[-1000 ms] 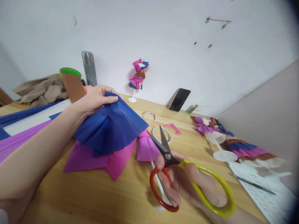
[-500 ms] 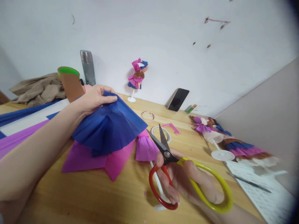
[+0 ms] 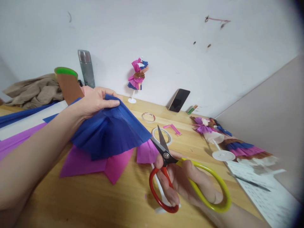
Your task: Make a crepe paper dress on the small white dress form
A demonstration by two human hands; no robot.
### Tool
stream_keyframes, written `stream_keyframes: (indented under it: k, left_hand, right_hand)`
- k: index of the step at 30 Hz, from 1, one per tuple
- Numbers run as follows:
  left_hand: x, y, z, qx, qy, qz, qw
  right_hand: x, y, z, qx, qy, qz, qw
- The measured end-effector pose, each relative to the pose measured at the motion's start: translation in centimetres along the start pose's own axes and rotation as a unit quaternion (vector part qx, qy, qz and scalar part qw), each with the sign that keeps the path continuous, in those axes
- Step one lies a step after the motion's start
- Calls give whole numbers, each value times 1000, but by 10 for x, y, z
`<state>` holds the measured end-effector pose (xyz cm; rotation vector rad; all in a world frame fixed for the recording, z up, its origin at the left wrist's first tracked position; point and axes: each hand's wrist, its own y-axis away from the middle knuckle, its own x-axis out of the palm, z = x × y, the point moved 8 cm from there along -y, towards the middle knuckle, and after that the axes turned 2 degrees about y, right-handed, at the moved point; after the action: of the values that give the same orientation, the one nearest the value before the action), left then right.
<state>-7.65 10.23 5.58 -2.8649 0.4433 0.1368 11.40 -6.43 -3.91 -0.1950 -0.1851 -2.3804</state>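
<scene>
My left hand pinches the top edge of a blue crepe paper piece, which hangs in ruffled folds over the table. In my right hand is a pair of scissors with one red and one yellow handle loop. Their blades are parted, and the lower blade's tip meets the right corner of the blue paper. Purple paper and magenta paper lie beneath the blue piece. Behind the scissors, a purple crepe skirt sits on a white stand, partly covered.
Rolls of tape and a pink strip lie mid-table. A phone leans on the wall near a paper-dressed figure. Dressed dolls and a pen on a printed sheet are right; a bottle stands back left.
The scissors have shifted slightly left relative to the blue paper, bringing the lower blade to its right corner. My left hand keeps its pinch. The whole view has drifted a little.
</scene>
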Motion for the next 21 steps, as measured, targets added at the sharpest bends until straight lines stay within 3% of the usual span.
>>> stream_keyframes:
  k: [5, 12, 21]
  left_hand:
    - [3, 1, -4, 33, -51, 14, 998]
    - [10, 5, -15, 82, -109, 39, 990]
    - [12, 6, -17, 74, -110, 54, 990]
  right_hand:
    - [-5, 0, 6, -31, -24, -41, 998]
    - [-8, 1, 3, -10, -23, -82, 996]
    - [-7, 3, 0, 2, -34, -58, 998]
